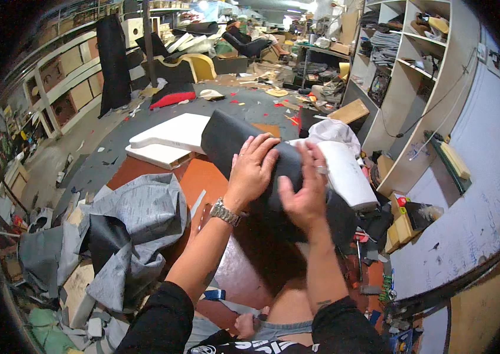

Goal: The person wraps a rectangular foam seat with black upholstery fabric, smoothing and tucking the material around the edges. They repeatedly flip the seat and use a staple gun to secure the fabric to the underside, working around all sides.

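A black panel with a smooth, leather-like cover (224,131) slants up in front of me, its lower part dark and in shadow. My left hand (254,166) lies on its upper face with the fingers stretched out and close together. Beside it, my right hand (306,192) rests on the same cover, thumb apart from the fingers. The two hands are a short way from each other. What lies under the panel's cover is hidden.
White foam-like pieces (170,134) lie beyond the panel, and a white roll (347,177) is at its right. Crumpled grey fabric (135,218) spreads at the left. Tall shelves (421,56) stand on the right. Red and pale scraps litter the dark surface ahead.
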`<state>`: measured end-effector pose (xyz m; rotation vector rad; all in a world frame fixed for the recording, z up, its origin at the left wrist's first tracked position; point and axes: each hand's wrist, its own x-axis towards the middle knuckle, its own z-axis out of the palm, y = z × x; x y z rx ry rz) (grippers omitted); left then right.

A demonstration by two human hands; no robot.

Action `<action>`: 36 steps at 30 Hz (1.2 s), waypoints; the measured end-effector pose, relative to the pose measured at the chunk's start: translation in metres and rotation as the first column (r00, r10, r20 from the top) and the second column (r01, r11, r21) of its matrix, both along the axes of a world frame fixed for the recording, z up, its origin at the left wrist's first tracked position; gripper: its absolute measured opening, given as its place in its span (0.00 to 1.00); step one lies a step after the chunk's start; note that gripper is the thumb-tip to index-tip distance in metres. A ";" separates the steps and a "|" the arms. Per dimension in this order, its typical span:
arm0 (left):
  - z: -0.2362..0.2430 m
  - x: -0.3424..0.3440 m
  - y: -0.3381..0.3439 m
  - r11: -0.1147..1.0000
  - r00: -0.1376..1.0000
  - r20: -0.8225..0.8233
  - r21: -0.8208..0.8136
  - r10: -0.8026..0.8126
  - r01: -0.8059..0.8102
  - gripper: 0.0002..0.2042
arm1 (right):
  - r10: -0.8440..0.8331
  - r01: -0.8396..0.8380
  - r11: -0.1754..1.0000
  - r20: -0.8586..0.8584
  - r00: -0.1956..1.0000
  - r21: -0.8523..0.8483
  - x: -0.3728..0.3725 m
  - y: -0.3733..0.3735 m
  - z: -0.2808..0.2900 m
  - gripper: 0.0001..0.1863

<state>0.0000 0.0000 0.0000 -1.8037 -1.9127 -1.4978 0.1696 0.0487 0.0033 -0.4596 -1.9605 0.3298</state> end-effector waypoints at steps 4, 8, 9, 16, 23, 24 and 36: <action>-0.060 -0.062 0.019 0.937 0.933 -0.124 0.138 0.339 -0.322 0.32 | -0.054 0.039 0.980 -0.072 0.996 -0.197 0.065 0.023 -0.023 0.41; -0.108 -0.159 0.005 0.762 0.746 0.181 -0.262 0.642 -0.592 0.51 | -0.287 0.228 0.909 -0.126 0.950 -0.348 0.138 0.007 -0.084 0.37; -0.118 -0.167 0.001 0.919 0.764 0.514 -0.164 0.389 -0.358 0.46 | -0.344 0.277 0.889 -0.135 0.929 -0.365 0.156 0.007 -0.101 0.36; -0.082 -0.073 0.009 0.982 0.753 0.651 -0.053 -0.102 0.180 0.26 | -0.682 0.446 0.685 -0.290 0.671 -0.576 0.268 0.100 -0.158 0.33; -0.046 0.136 -0.014 0.987 0.835 0.527 0.100 -0.160 0.127 0.17 | -0.923 0.671 0.319 -0.060 0.380 -0.670 0.180 0.136 -0.132 0.52; -0.046 0.158 -0.015 0.988 0.864 0.496 0.155 -0.088 0.011 0.17 | -0.881 0.583 0.397 -0.115 0.459 -0.709 0.181 0.133 -0.128 0.53; -0.069 0.180 -0.016 0.961 0.680 0.680 0.224 -0.274 0.164 0.24 | -0.506 -0.305 0.422 -0.500 0.702 -0.854 0.185 -0.025 -0.090 0.55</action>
